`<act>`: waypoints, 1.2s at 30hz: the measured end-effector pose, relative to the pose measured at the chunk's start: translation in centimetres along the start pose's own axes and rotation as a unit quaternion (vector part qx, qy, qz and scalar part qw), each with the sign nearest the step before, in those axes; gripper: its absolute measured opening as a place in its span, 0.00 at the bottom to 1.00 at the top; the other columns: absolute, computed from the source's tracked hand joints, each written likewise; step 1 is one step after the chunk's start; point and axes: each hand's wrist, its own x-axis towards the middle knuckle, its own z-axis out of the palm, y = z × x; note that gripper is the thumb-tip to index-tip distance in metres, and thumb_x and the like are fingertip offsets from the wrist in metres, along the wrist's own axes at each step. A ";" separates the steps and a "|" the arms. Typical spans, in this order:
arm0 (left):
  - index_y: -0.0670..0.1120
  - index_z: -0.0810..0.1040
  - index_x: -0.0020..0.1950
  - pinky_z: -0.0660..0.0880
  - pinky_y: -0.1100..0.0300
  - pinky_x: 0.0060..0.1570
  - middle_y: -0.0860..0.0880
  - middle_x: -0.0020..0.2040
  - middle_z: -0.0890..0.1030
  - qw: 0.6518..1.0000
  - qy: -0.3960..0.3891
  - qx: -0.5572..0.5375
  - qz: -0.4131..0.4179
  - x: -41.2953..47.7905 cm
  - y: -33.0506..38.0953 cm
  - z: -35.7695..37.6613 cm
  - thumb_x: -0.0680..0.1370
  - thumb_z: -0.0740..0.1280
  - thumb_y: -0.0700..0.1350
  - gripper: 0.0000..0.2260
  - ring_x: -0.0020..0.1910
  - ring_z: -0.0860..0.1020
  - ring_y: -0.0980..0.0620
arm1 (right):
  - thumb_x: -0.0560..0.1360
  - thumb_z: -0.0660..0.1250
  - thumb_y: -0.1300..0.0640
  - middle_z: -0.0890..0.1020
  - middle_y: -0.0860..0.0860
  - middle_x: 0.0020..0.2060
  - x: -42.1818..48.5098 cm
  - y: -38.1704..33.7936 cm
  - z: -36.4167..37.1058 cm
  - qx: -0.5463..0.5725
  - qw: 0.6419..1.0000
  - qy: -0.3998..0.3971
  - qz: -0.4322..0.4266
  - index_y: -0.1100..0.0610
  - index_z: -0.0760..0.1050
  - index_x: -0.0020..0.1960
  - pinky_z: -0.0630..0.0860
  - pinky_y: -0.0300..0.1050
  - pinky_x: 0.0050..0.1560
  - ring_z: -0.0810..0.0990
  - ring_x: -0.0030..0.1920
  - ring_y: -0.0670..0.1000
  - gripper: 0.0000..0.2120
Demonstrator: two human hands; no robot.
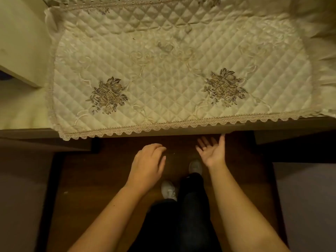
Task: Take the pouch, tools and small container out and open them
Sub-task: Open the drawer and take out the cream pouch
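Head view looks straight down on two bare forearms reaching forward over a dark wooden floor (109,170); the left hand (148,165) is turned palm down, fingers loosely curled and together, its grip closed on nothing; the right hand (212,151) is turned palm up, fingers spread and slightly bent, grip wide open and empty, with its thumb (222,140) pointing up to just under the tabletop edge (200,129) (whether it touches the edge I cannot tell). Both hands sit just below that edge, near each other but apart. Beneath them are dark trouser legs (190,206) and two light shoes (169,190) on the floor. Pouch, tools and small container do not show anywhere in the picture, so their place and look cannot be told. Over the tabletop lies a cream quilted cloth (163,79) with a scalloped lace trim (145,130) hanging at the near edge and two dark embroidered flower clusters (108,95), one left and one right.
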 end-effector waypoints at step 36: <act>0.44 0.77 0.55 0.75 0.50 0.54 0.45 0.51 0.79 0.993 -0.046 -0.103 -0.025 -3.7 -1.3 3.9 0.73 0.68 0.48 0.14 0.52 0.75 0.48 | 0.76 0.52 0.40 0.69 0.58 0.67 -11.1 3.9 -12.6 0.020 0.996 0.071 -0.040 0.57 0.55 0.73 0.62 0.54 0.71 0.69 0.67 0.58 0.31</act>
